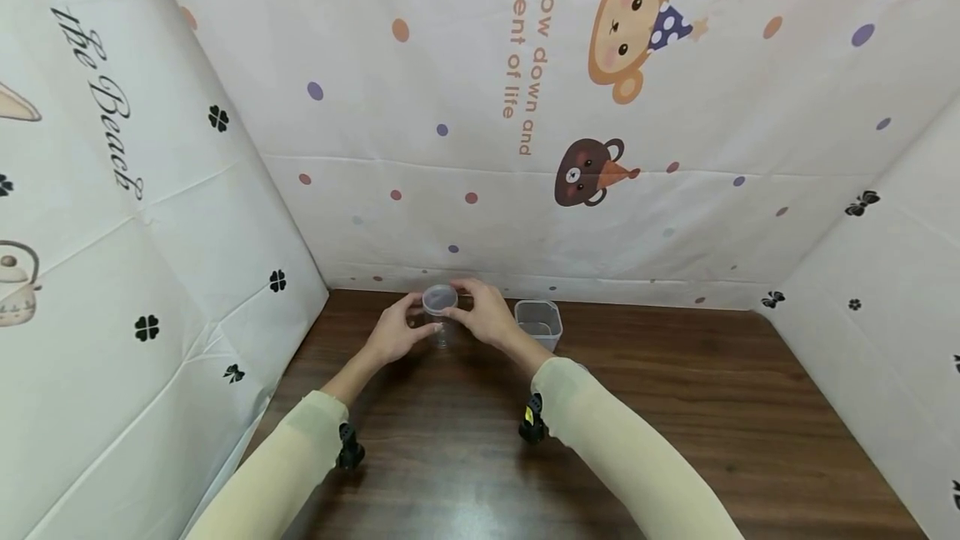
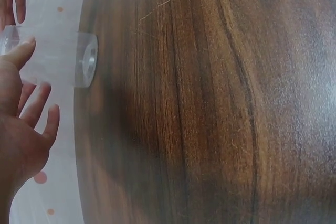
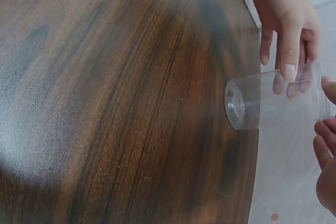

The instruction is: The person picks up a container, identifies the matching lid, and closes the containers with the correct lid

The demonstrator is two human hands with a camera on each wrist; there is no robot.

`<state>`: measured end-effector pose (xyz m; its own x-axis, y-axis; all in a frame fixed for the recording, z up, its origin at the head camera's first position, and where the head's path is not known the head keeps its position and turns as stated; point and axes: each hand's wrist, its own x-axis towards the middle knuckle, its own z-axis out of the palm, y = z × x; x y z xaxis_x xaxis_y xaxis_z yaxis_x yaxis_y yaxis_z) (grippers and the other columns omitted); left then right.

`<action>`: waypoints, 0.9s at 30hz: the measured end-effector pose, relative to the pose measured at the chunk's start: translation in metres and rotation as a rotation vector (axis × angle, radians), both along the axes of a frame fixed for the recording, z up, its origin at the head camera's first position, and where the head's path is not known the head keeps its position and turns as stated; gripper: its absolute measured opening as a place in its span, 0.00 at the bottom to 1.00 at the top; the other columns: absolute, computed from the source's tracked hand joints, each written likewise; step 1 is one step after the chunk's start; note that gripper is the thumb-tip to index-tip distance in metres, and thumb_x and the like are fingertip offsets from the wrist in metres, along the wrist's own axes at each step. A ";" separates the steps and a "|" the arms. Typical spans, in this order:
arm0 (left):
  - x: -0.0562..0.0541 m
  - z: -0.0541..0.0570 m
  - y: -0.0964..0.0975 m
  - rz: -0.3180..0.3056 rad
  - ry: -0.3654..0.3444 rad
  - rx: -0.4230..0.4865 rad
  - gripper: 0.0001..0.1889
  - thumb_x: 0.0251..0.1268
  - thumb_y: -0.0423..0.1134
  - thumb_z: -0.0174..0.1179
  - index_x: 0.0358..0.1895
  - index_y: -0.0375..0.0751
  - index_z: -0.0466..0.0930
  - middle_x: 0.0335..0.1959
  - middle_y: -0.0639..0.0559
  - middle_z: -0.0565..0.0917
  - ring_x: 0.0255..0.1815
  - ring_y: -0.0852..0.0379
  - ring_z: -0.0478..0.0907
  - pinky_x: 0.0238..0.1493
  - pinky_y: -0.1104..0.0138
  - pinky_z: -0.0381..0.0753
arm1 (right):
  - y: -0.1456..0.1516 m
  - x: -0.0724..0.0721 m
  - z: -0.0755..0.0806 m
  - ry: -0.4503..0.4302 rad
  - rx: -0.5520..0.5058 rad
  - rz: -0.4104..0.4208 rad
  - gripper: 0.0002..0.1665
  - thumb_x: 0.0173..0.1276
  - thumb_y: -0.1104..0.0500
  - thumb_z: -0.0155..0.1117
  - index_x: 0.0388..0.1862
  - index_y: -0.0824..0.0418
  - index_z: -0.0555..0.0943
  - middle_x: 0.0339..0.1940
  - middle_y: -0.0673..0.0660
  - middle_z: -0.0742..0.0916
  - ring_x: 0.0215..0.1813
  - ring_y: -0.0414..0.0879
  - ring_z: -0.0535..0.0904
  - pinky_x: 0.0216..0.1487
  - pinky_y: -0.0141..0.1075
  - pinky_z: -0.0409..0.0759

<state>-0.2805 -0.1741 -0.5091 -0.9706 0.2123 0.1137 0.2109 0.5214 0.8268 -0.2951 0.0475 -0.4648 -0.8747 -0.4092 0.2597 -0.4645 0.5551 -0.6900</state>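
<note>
A clear plastic jar stands upright on the table near its back edge, with a translucent round lid at its top. From the left, my left hand holds the jar's body between thumb and fingers. My right hand pinches the lid at the rim from the other side. In the left wrist view the jar looks see-through, with nothing visible inside. The right wrist view shows its round base on the wood; most of my right hand is cut off there.
A clear, square, open-topped container stands right of the jar, partly hidden by my right forearm. The brown wooden table meets a white printed cloth backdrop close behind the jar. More cloth hangs at both sides.
</note>
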 end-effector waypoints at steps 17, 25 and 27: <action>0.003 -0.001 0.004 0.016 0.012 0.033 0.32 0.70 0.40 0.74 0.73 0.40 0.72 0.69 0.41 0.79 0.69 0.42 0.79 0.66 0.45 0.80 | -0.008 0.006 -0.002 0.039 0.017 -0.087 0.35 0.69 0.50 0.79 0.69 0.66 0.78 0.61 0.59 0.84 0.62 0.60 0.82 0.61 0.50 0.82; 0.004 -0.001 0.002 0.002 0.013 0.039 0.33 0.69 0.40 0.75 0.73 0.39 0.72 0.70 0.41 0.78 0.70 0.41 0.78 0.65 0.45 0.81 | -0.005 0.006 -0.001 0.005 0.008 -0.032 0.38 0.74 0.51 0.75 0.74 0.68 0.74 0.66 0.62 0.82 0.67 0.61 0.80 0.66 0.50 0.81; 0.003 -0.001 0.002 0.000 0.010 0.046 0.34 0.68 0.40 0.75 0.74 0.39 0.71 0.70 0.40 0.78 0.70 0.40 0.78 0.64 0.45 0.81 | -0.004 0.006 0.001 -0.008 0.003 -0.017 0.38 0.75 0.52 0.74 0.76 0.68 0.72 0.67 0.63 0.82 0.69 0.60 0.79 0.68 0.49 0.80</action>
